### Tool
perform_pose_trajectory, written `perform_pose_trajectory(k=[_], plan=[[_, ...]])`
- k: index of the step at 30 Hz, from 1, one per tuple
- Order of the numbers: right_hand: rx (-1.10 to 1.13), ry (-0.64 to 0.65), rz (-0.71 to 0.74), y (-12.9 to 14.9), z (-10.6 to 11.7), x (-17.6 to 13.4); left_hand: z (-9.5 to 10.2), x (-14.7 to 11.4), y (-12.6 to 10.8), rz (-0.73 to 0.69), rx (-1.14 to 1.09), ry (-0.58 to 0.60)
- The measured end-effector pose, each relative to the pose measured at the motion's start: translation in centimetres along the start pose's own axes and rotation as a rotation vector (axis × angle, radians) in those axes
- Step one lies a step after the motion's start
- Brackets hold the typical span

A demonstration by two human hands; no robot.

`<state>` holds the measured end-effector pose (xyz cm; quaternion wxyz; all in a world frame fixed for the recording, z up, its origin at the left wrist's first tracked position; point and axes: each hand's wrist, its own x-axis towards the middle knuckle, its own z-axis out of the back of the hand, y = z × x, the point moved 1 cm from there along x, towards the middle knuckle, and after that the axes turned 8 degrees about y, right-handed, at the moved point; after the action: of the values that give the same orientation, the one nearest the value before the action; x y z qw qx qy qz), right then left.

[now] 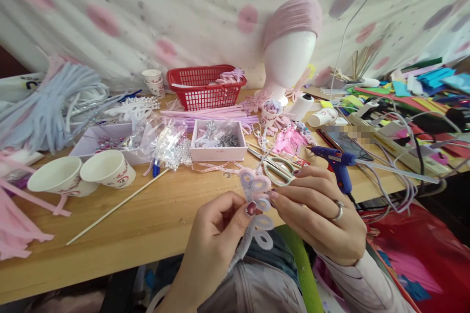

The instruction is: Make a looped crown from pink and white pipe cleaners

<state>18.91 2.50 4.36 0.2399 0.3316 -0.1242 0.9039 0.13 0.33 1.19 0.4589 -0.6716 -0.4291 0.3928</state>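
A piece of looped fuzzy pipe cleaners, pink at the top and pale lavender below, is held up over the table's front edge. My left hand pinches its middle between thumb and curled fingers. From the other side my right hand, with a ring on one finger, closes its thumb and fingertips on the loops' right edge. Just behind the piece lie scissors with pale handles. A blue hot glue gun stands beyond my right hand, a clear glue stick poking from its back.
Two paper cups stand at left by a thin wooden stick. A small white box holds silvery bits, with a red basket behind. A foam head stands at the back. Cables trail at right.
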Motion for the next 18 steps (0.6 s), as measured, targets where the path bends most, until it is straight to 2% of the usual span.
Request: perform_pose_trajectory(k=[4,8,12,18], plan=[[0.097,-0.031,-0.064,0.1,-0.1,0.1,0.4,0.0,0.2,-0.025,0.041,0.054],[0.476,-0.041,-0.327,0.5,-0.6,-0.2,0.8,0.1,0.5,-0.053,0.079,0.044],[0.758,0.019,-0.557,1.0,-1.2,-0.4,0.7,0.2,0.3,-0.114,0.199,-0.018],[1.006,0.062,-0.701,0.8,-1.5,-0.5,0.0,-0.2,-0.1,-0.178,0.238,-0.168]])
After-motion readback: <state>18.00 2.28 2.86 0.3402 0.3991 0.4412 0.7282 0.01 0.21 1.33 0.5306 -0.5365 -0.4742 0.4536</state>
